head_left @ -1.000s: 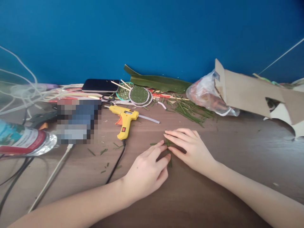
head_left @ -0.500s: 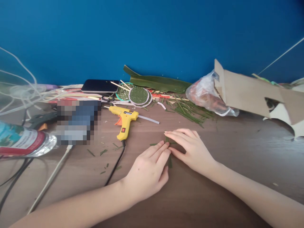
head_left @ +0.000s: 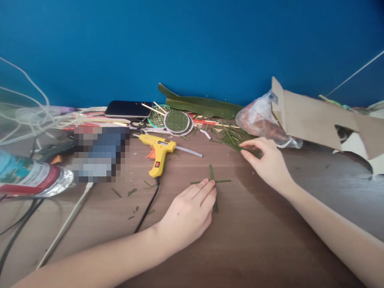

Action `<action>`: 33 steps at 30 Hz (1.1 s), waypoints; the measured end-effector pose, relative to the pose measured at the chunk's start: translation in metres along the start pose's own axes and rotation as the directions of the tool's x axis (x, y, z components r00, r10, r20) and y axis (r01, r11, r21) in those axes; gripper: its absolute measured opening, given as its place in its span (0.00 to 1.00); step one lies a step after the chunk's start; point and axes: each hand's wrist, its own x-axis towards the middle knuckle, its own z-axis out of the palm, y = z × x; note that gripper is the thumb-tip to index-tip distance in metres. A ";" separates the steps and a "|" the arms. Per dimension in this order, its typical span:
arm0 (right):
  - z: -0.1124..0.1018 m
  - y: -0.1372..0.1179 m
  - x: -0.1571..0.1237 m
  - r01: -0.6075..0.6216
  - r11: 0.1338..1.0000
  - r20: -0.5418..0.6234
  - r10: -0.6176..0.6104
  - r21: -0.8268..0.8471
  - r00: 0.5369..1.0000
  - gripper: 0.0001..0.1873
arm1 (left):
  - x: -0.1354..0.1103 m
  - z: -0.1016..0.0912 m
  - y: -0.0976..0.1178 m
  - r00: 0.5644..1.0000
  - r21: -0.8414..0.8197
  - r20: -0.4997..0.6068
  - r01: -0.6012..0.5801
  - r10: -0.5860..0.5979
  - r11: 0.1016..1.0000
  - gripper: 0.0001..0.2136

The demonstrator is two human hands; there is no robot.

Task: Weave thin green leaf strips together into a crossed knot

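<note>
On the brown table, two narrow green leaf strips (head_left: 223, 181) lie crossed over each other. My left hand (head_left: 189, 206) rests on them near the crossing, its fingertips pressing them to the table and covering part of them. Farther right, my right hand (head_left: 267, 160) is at the near edge of a pile of cut leaf strips (head_left: 229, 138). Its thumb and fingers come together around a strip there; the exact grip is small to see.
A yellow glue gun (head_left: 159, 154) lies left of the strips, its black cord running forward. Behind are round woven pieces (head_left: 177, 122), a long leaf (head_left: 204, 106) and a black phone (head_left: 127, 109). A bottle (head_left: 33, 174) is at left, a cardboard piece (head_left: 318, 116) at right.
My right hand has left the crossed strips and moved right and away to the leaf pile. My left hand stays on the crossing, which is now more exposed.
</note>
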 end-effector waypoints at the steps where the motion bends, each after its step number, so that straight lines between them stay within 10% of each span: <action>1: 0.000 0.007 0.003 -0.031 0.999 -0.009 0.031 -0.023 0.999 0.06 | -0.001 0.001 0.000 1.000 0.003 0.001 -0.001 0.001 1.000 0.15; 21: -0.009 0.010 0.009 -0.179 0.983 0.017 0.179 0.040 0.984 0.14 | -0.002 0.001 0.000 1.000 -0.018 0.005 0.008 -0.008 1.000 0.15; 33: -0.017 0.004 0.009 -0.380 0.867 0.286 0.294 0.321 0.912 0.12 | 0.000 0.001 -0.001 1.000 0.037 -0.005 -0.016 0.016 0.999 0.15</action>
